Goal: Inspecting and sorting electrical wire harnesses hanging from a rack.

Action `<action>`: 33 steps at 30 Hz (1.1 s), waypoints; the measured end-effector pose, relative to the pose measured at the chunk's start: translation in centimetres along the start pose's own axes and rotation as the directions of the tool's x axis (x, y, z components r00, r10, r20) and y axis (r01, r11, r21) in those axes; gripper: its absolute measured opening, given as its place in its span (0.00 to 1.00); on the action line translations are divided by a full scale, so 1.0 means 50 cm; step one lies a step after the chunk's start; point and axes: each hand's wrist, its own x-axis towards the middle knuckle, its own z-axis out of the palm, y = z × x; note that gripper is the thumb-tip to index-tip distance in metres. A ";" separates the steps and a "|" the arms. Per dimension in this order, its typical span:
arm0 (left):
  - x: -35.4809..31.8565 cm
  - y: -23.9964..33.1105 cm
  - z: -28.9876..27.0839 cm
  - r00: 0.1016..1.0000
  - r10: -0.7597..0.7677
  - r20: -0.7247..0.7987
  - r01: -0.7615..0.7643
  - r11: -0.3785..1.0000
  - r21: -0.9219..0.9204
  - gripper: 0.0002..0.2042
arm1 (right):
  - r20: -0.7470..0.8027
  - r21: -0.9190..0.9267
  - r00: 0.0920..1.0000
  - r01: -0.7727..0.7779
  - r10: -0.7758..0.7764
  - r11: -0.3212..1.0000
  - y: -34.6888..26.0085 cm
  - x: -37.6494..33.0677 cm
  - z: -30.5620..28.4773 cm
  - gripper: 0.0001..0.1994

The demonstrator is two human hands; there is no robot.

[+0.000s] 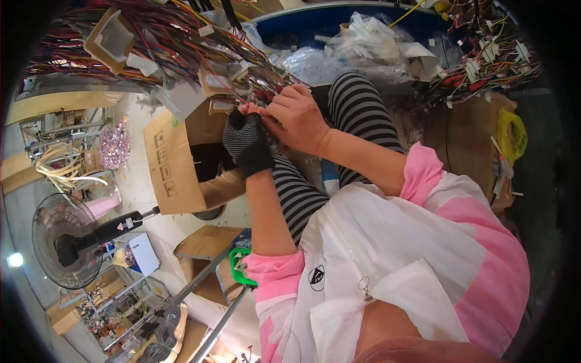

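My left hand [247,142], in a black and grey glove with bare fingertips, is closed in a pinch at the lower edge of a thick bundle of coloured wires [175,33]. Beside it my bare right hand [298,120] is also closed, thumb and fingers pressed together, close to the left fingertips. Both hold thin wires there, though the fingers cover the exact spot. Red connectors [264,95] lie just above the hands. White and tan connector housings [216,83] hang from the bundle to the left of them.
An opened cardboard box [169,166] stands below the left hand. Clear plastic bags [369,45] fill a blue bin [290,27] ahead. More wires [484,54] hang at right. A fan [68,241] and a green basket [237,266] are on the left.
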 end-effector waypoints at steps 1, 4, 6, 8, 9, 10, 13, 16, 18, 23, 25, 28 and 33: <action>0.000 0.002 -0.004 0.994 -0.101 0.033 0.105 0.984 -0.146 0.07 | 0.004 0.026 1.000 -0.028 0.028 0.999 0.003 -0.001 -0.005 0.04; 0.003 0.009 -0.008 0.974 -0.208 0.095 0.227 0.932 -0.282 0.09 | 0.105 0.094 0.987 -0.129 0.119 0.987 0.015 -0.019 -0.002 0.04; 0.007 0.009 -0.014 0.972 -0.195 0.129 0.222 0.942 -0.252 0.10 | 0.260 0.333 0.901 -0.421 0.347 0.844 0.012 -0.026 0.011 0.06; 0.014 0.002 -0.032 0.970 -0.158 0.182 0.193 0.962 -0.194 0.11 | 0.457 0.542 0.777 -0.630 0.433 0.557 0.014 -0.030 0.029 0.07; 0.016 0.003 -0.049 0.967 -0.177 0.182 0.212 0.959 -0.191 0.11 | 0.559 0.626 0.723 -0.689 0.405 0.365 0.014 -0.033 0.042 0.08; 0.019 0.000 -0.062 0.962 -0.199 0.189 0.234 0.954 -0.188 0.10 | 0.650 0.667 0.671 -0.729 0.358 0.156 0.016 -0.033 0.048 0.09; 0.019 -0.001 -0.078 0.954 -0.172 0.246 0.241 0.927 -0.288 0.08 | 0.641 0.696 0.673 -0.712 0.370 0.089 0.005 -0.039 0.056 0.09; 0.015 0.003 -0.072 0.972 -0.146 0.186 0.183 0.962 -0.201 0.09 | 0.266 0.553 0.900 -0.435 0.345 0.711 -0.006 -0.027 0.045 0.05; 0.016 0.000 -0.056 0.992 -0.063 0.108 0.063 0.998 0.007 0.09 | 0.072 0.366 0.968 -0.248 0.239 0.897 -0.012 -0.020 0.048 0.05; 0.021 -0.011 -0.035 1.000 0.020 0.001 -0.019 0.965 0.260 0.09 | -0.047 0.182 0.989 -0.131 0.142 0.975 -0.001 -0.028 0.062 0.08; 0.024 -0.014 -0.030 0.999 0.033 0.004 -0.033 0.970 0.241 0.08 | -0.005 0.187 0.985 -0.170 0.174 0.967 0.015 -0.042 0.075 0.08; 0.035 -0.020 -0.044 1.000 0.022 0.017 -0.024 0.980 0.198 0.07 | 0.106 0.173 0.937 -0.347 0.333 0.922 0.018 -0.070 0.081 0.10; 0.032 -0.001 -0.060 0.988 -0.155 0.008 0.154 0.988 0.028 0.08 | 0.483 0.200 0.539 -0.835 0.690 0.512 0.153 -0.155 0.126 0.12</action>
